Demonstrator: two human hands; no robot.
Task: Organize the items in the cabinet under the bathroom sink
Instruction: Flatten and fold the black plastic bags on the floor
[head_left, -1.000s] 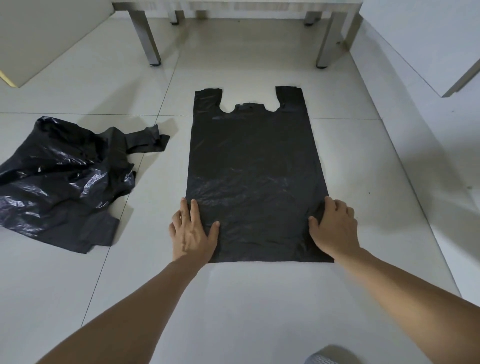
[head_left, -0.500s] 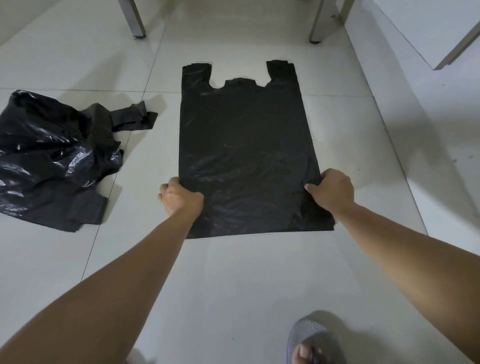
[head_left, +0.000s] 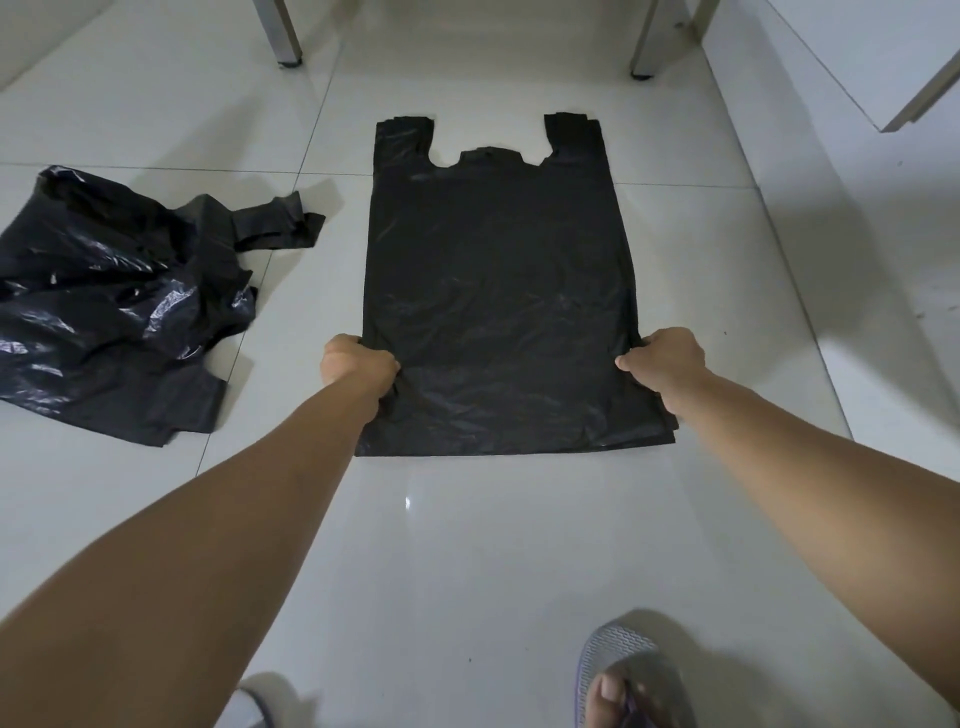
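A black plastic carrier bag (head_left: 493, 270) lies flat on the white tiled floor, its two handles pointing away from me. My left hand (head_left: 358, 366) grips its left edge near the bottom, fingers curled round the plastic. On the opposite side my right hand (head_left: 662, 361) pinches the right edge at the same height. A second black bag (head_left: 109, 301) sits crumpled on the floor to the left, apart from both hands.
Two metal legs (head_left: 283, 36) (head_left: 649, 41) of the sink stand rise at the far end. A white cabinet panel (head_left: 883, 57) stands at the right. My sandalled foot (head_left: 631, 675) is at the bottom right, with bare tiles around the flat bag.
My hands lay flat on the bag's lower corners a second ago; both have since curled round its side edges and stayed there. The view has shifted slightly.
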